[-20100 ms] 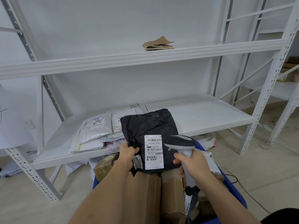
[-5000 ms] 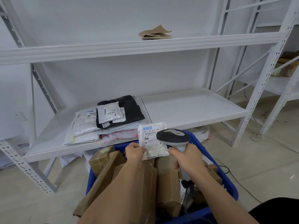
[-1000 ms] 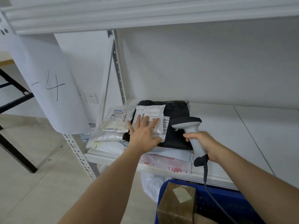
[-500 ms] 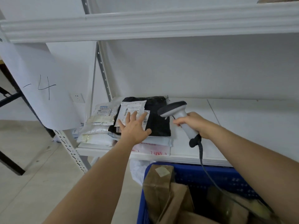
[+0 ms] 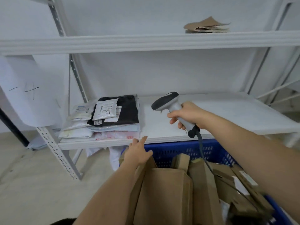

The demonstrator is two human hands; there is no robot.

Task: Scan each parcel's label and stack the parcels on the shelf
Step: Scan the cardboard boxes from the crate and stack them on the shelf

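A small white parcel lies on top of a black parcel, which tops a stack of flat mailers at the left of the white lower shelf. My left hand hovers empty with fingers extended, below the shelf's front edge and above the blue crate. My right hand grips the handle of a grey barcode scanner over the shelf, its cable trailing down into the crate. Several brown cardboard parcels fill the crate.
A brown paper envelope lies on the upper shelf. A paper sheet marked 4 hangs at the left upright. White bags sit on the floor under the shelf.
My left hand has let go of the small white parcel and pulled back from the stack toward the crate. The view has tilted back, and the scanner has stayed over the shelf.
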